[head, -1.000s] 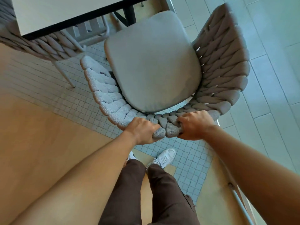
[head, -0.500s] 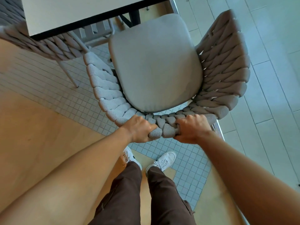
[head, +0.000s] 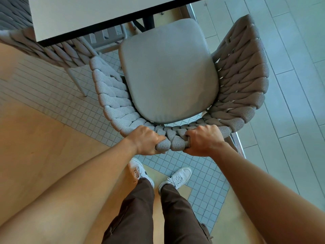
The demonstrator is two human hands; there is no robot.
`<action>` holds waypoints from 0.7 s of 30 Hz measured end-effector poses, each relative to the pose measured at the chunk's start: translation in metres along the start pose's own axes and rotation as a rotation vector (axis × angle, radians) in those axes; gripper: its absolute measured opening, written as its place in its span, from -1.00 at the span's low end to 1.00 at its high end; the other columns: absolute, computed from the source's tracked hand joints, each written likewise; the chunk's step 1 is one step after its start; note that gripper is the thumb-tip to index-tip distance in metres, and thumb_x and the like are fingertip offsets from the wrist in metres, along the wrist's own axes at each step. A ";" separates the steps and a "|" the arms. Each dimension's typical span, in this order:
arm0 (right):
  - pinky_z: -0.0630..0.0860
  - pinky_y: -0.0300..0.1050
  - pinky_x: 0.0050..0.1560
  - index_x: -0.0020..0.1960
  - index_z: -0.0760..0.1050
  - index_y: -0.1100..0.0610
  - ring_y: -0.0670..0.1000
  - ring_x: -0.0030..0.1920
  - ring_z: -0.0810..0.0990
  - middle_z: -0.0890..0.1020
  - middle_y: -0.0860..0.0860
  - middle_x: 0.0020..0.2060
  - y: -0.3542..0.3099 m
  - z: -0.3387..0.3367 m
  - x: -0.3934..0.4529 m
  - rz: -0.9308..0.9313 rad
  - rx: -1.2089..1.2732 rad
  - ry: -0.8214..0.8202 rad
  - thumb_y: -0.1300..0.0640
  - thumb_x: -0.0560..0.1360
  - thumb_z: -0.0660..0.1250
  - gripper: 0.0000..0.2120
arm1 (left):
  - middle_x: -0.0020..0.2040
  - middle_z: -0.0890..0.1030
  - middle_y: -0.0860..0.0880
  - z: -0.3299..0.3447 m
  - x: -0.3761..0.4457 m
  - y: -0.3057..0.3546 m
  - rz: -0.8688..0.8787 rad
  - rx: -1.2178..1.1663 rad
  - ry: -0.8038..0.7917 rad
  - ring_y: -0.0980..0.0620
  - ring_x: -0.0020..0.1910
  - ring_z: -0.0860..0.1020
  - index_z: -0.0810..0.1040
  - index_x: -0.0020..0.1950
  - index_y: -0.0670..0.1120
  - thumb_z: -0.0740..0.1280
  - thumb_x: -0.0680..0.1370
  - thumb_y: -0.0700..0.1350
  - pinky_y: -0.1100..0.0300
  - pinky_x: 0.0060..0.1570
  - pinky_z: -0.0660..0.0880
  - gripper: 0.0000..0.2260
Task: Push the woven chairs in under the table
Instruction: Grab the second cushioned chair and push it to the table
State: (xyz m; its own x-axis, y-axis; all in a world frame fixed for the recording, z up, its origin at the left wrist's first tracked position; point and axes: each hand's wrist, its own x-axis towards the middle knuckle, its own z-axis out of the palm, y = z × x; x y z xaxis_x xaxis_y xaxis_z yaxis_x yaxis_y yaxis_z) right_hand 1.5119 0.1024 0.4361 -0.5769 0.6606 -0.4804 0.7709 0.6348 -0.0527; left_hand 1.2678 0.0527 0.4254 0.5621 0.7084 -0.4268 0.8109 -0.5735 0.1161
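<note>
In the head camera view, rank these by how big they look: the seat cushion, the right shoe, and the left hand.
1. seat cushion, by far the largest.
2. and 3. left hand and right shoe: these look alike; the hand is nearer the camera, so I won't rank them.

Tiled floor (woven chair standing).

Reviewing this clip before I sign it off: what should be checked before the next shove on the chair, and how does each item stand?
1. Left hand grip on the woven chair back rim: ok, closed around it.
2. Right hand grip on the same rim: ok.
3. Seat cushion under the table: not ok, almost all of it is outside the edge.
4. Clearance from the neighbouring woven chair: cannot tell, the armrests look close.
5. Table leg ahead of the seat: cannot tell whether it blocks.
6. Shoes clear of the chair: ok.
</note>
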 end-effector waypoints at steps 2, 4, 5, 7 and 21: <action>0.37 -0.08 -0.21 0.03 0.59 -0.10 0.06 -0.14 0.64 0.65 -0.09 -0.15 -0.001 0.000 -0.001 0.006 0.004 -0.012 -0.40 0.33 0.18 -0.51 | -0.05 0.67 0.07 -0.003 -0.002 0.003 -0.040 -0.040 -0.005 -0.04 -0.07 0.63 0.51 0.27 0.09 0.16 0.50 0.42 0.09 -0.11 0.48 -0.47; 0.43 -0.08 -0.18 0.04 0.57 -0.09 0.06 -0.09 0.64 0.66 -0.09 -0.10 -0.002 -0.001 -0.002 0.015 0.010 -0.020 -0.41 0.35 0.19 -0.51 | 0.00 0.67 0.10 -0.007 -0.003 0.008 -0.099 -0.098 0.008 -0.02 -0.03 0.63 0.51 0.25 0.12 0.24 0.48 0.39 0.10 -0.13 0.46 -0.52; 0.45 -0.07 -0.15 0.06 0.56 -0.09 0.06 -0.07 0.64 0.66 -0.08 -0.07 -0.003 -0.001 -0.004 0.021 0.016 -0.027 -0.41 0.36 0.20 -0.51 | 0.03 0.66 0.12 -0.009 -0.004 0.012 -0.132 -0.122 0.018 -0.01 -0.01 0.63 0.49 0.26 0.13 0.26 0.48 0.36 0.11 -0.14 0.45 -0.54; 0.46 -0.05 -0.11 0.09 0.54 -0.08 0.06 -0.01 0.64 0.66 -0.06 -0.01 -0.003 -0.003 -0.008 0.036 0.037 -0.058 -0.42 0.39 0.24 -0.50 | 0.13 0.64 0.14 -0.012 -0.004 0.023 -0.200 -0.148 0.029 -0.01 0.07 0.61 0.44 0.31 0.14 0.31 0.47 0.30 0.10 -0.11 0.45 -0.53; 0.50 0.10 0.18 0.35 0.46 -0.01 0.07 0.17 0.58 0.59 -0.02 0.21 -0.024 -0.064 -0.048 -0.037 0.125 -0.298 -0.42 0.50 0.24 -0.39 | 0.40 0.48 0.03 -0.044 -0.033 0.058 -0.374 -0.354 -0.052 -0.03 0.39 0.39 0.31 0.50 0.09 0.31 0.49 0.32 0.03 0.37 0.23 -0.36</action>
State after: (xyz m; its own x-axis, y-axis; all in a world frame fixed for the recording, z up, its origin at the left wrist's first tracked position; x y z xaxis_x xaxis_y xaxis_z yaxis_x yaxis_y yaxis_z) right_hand 1.5037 0.0815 0.5166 -0.5146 0.4799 -0.7105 0.7889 0.5896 -0.1731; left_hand 1.3034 0.0143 0.4853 0.2215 0.8119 -0.5401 0.9653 -0.1041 0.2394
